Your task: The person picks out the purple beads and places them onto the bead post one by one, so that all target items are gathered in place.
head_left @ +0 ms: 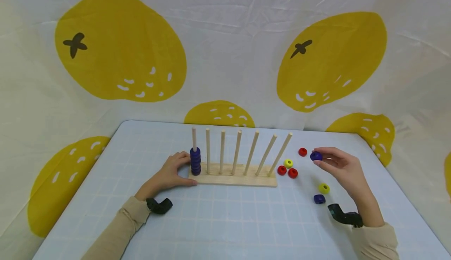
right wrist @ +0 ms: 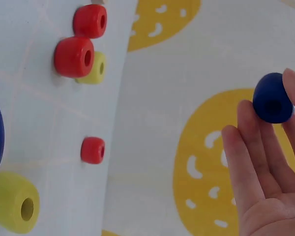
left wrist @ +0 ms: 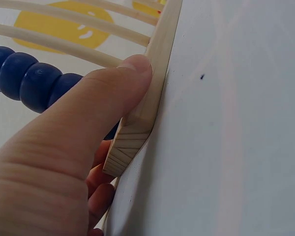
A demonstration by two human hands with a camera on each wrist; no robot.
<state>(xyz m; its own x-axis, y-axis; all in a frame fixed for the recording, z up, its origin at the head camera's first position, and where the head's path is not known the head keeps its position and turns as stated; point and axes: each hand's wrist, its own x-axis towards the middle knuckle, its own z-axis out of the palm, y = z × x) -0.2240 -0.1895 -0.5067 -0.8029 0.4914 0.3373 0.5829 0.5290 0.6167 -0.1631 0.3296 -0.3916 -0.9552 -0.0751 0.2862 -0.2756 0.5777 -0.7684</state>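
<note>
A wooden pegboard (head_left: 232,180) with several upright pegs stands on the table. Its leftmost peg carries a stack of dark blue beads (head_left: 195,162), the peg's top showing above them. My left hand (head_left: 170,172) grips the board's left end, thumb (left wrist: 132,73) along the front edge and the other fingers behind, partly hidden. Off to the right, my right hand (head_left: 343,166) pinches a blue bead (right wrist: 273,98) between thumb and fingertips, raised above the table, its hole visible in the right wrist view. The other pegs, such as the second peg (head_left: 208,150), are bare.
Between board and right hand lie red beads (head_left: 293,173) and a yellow bead (head_left: 288,163), with another red bead (head_left: 302,152) farther back. Below the right hand are a second yellow bead (head_left: 324,188) and a loose blue bead (head_left: 319,199). A lemon-patterned cloth (head_left: 232,56) hangs behind the table.
</note>
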